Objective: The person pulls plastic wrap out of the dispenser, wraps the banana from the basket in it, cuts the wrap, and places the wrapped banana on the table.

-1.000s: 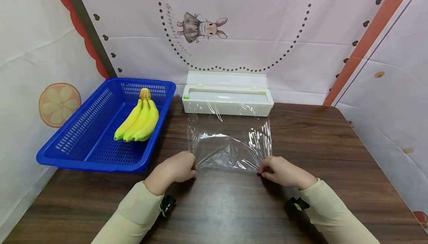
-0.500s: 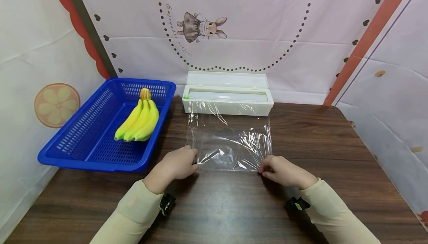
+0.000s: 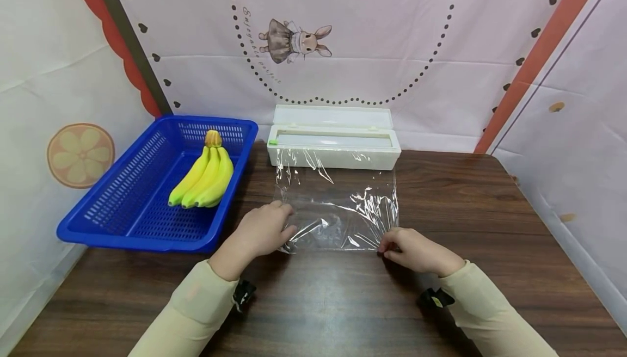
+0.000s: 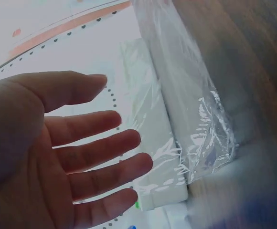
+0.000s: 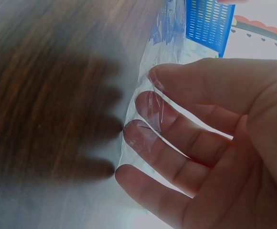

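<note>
The right hand (image 3: pixel 416 251) pinches the near right corner of the clear, glossy plastic film (image 3: pixel 333 221), which runs over the brown wood-grain tabletop (image 3: pixel 318 302) from a long white plastic box (image 3: pixel 338 130)! The left hand (image 3: pixel 262 232), fingers loosely spread and gripping nothing, is at the film's left edge, near the blue slatted plastic basket (image 3: pixel 142 245) of yellow bananas (image 3: pixel 206 177).
</note>
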Available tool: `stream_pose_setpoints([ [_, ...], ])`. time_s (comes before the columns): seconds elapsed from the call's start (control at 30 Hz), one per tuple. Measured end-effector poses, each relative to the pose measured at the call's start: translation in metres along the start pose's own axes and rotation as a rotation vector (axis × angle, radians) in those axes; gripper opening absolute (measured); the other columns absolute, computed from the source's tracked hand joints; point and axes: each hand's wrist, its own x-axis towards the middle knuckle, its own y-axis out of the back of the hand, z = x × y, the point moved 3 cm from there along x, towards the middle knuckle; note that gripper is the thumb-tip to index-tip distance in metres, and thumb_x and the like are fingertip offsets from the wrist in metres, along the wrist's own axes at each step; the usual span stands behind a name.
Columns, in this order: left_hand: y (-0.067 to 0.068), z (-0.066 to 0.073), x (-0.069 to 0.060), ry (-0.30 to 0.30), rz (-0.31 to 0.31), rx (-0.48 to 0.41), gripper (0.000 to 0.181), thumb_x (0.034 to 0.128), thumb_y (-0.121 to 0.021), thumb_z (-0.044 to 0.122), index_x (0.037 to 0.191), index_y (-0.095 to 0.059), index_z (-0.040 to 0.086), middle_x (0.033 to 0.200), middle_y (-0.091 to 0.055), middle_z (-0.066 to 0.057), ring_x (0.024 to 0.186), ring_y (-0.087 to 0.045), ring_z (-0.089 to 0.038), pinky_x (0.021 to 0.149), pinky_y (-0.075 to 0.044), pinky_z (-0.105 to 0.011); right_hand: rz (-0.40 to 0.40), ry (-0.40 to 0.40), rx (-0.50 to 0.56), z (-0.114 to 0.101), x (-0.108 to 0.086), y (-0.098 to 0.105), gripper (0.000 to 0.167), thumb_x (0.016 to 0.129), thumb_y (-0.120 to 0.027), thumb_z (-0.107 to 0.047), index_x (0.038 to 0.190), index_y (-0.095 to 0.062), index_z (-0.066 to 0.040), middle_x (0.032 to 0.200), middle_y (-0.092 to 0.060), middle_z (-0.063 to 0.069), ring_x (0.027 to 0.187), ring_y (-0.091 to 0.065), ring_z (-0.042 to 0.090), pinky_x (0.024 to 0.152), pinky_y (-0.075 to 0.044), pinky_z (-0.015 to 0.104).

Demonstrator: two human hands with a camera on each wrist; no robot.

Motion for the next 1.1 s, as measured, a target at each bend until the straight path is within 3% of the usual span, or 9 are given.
stream_pose_setpoints([
  [0.23,0.008,0.000,0.003,-0.008,0.070,0.013,0.031,0.0877,-0.063,0.033,0.109,-0.065,0.010,0.099,-0.065,-0.006,0.088,-0.065,-0.026,0.072,-0.053,-0.043,0.001,0.020,0.006,-0.001,0.001,0.000,0.008,0.084,-0.065,-0.004,0.086,-0.067,-0.011,0.086,-0.065,-0.002,0.081,-0.059,0.008,0.071,-0.050,0.026],
  [0.73,0.022,-0.003,0.009,-0.024,0.123,0.044,0.030,0.0876,-0.064,0.032,0.106,-0.064,0.008,0.092,-0.064,-0.006,0.081,-0.065,-0.026,0.068,-0.052,-0.043,0.003,0.014,0.008,-0.002,0.000,0.002,0.007,0.084,-0.065,-0.005,0.086,-0.067,-0.011,0.085,-0.064,-0.001,0.080,-0.057,0.007,0.070,-0.049,0.026],
  [1.1,0.032,-0.002,0.011,-0.034,0.125,0.044,0.032,0.0885,-0.063,0.033,0.108,-0.064,0.008,0.095,-0.065,-0.006,0.084,-0.065,-0.025,0.070,-0.052,-0.041,-0.008,0.009,0.014,-0.003,0.001,0.002,0.009,0.084,-0.064,-0.004,0.087,-0.067,-0.012,0.087,-0.064,-0.003,0.082,-0.059,0.010,0.072,-0.050,0.028],
])
